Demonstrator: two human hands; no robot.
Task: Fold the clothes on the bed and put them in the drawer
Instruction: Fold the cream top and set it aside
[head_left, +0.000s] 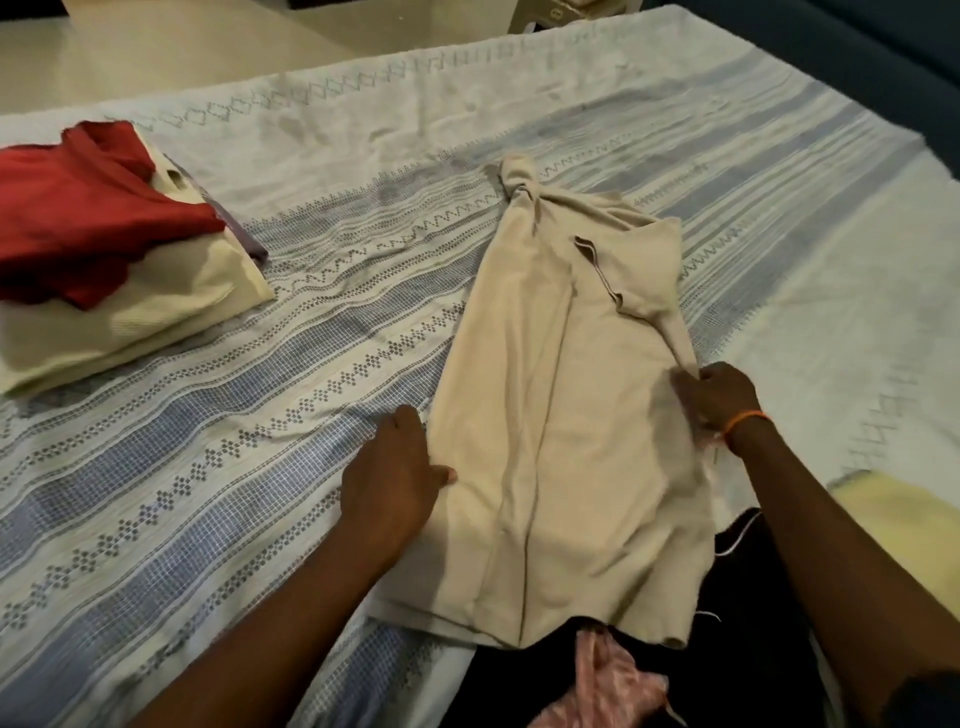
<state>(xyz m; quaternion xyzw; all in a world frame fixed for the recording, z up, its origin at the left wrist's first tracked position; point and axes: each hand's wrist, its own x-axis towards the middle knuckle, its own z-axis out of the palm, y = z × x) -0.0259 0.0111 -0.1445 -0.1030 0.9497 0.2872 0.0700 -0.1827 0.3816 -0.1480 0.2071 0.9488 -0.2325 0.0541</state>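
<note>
A beige shirt (561, 415) lies lengthwise on the bed (260, 467), partly folded, its far end twisted into a knot-like bunch. My left hand (395, 483) rests on the shirt's left edge, fingers tucked under the cloth. My right hand (719, 397) pinches the shirt's right sleeve end. At the left a stack of folded clothes stands on the bed: a red garment (83, 213) on top of a cream one (130, 317). No drawer is in view.
The bed cover is white with blue and grey woven stripes. A pink cloth (608, 680) and dark fabric lie at the near edge below the shirt. A pale yellow item (898, 514) shows at the right. Floor lies beyond the bed's far side.
</note>
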